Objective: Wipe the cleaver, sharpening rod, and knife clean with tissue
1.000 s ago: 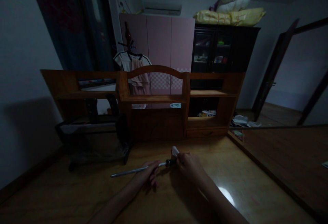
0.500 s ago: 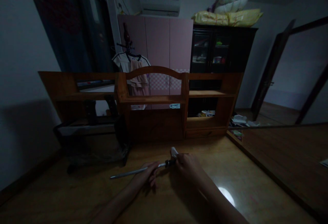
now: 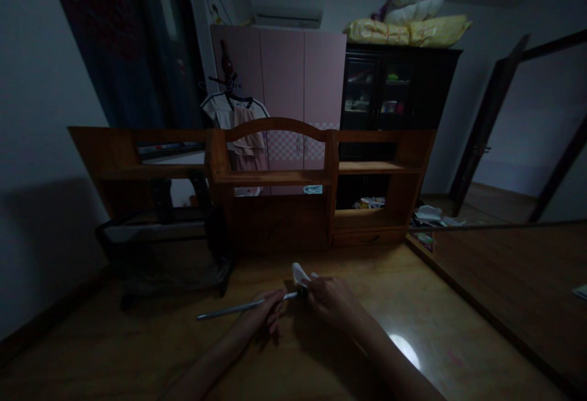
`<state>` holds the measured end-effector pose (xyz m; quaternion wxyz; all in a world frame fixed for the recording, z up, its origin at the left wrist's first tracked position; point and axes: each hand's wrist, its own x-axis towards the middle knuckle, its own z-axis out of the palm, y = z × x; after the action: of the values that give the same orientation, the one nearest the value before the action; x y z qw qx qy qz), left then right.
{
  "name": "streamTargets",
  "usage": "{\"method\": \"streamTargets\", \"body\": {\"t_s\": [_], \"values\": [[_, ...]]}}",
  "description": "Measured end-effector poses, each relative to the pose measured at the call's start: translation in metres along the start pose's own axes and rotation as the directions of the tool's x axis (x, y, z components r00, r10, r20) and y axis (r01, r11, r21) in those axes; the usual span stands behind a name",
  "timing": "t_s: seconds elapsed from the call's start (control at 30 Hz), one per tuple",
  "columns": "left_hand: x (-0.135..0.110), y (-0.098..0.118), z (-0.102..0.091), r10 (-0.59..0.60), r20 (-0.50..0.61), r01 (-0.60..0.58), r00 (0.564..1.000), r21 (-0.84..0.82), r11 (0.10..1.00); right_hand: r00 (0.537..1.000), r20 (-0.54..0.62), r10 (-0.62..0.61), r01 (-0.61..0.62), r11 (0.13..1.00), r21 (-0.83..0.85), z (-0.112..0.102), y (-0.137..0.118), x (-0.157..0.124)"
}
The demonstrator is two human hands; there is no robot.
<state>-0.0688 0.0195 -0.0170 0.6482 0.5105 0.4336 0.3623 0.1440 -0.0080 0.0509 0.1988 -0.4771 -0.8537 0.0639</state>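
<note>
A thin silver metal rod [image 3: 229,309] lies low over the wooden desk [image 3: 183,352], pointing left. My left hand [image 3: 266,312] is closed round the rod near its right end. My right hand [image 3: 328,300] is closed on a small white cloth [image 3: 300,274] and presses it against the rod's right end, right beside my left fingers. The room is dim and the fingers show only in part.
A wooden shelf unit [image 3: 275,175] stands at the back of the desk. A dark chair [image 3: 160,248] sits at the left. A second darker tabletop [image 3: 518,279] adjoins on the right. Behind are a pink wardrobe [image 3: 284,83], a black cabinet [image 3: 394,89] and an open door [image 3: 486,126].
My right hand with the white cloth has slid left along the rod, covering the dark end piece and closing up to my left hand. The left hand and rod stay put.
</note>
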Motion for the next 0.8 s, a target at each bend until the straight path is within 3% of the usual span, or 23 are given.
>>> {"method": "streamTargets", "body": {"t_s": [0.1, 0.3, 0.53, 0.6, 0.8], "values": [[0.000, 0.001, 0.001, -0.015, -0.006, 0.015, 1.000, -0.038, 0.999, 1.000, 0.009, -0.013, 0.013, 1.000, 0.003, -0.003, -0.001, 0.000], [-0.002, 0.003, 0.001, -0.037, 0.016, 0.037, 0.999, -0.024, 0.999, 0.997, -0.001, 0.076, -0.076, 0.995, -0.069, 0.002, 0.000, 0.003], [0.000, 0.001, -0.002, -0.058, 0.028, 0.059, 0.998, -0.012, 0.998, 0.959, -0.099, 0.264, -0.279, 0.939, -0.203, 0.006, 0.010, 0.005], [0.000, 0.000, -0.003, -0.049, 0.030, 0.050, 0.998, -0.009, 0.999, 0.967, -0.097, 0.234, -0.248, 0.953, -0.173, 0.003, 0.009, 0.004], [-0.002, 0.001, -0.004, -0.041, 0.044, 0.042, 0.998, -0.020, 0.999, 0.998, -0.065, -0.015, 0.019, 0.999, 0.050, 0.000, -0.001, 0.001]]}}
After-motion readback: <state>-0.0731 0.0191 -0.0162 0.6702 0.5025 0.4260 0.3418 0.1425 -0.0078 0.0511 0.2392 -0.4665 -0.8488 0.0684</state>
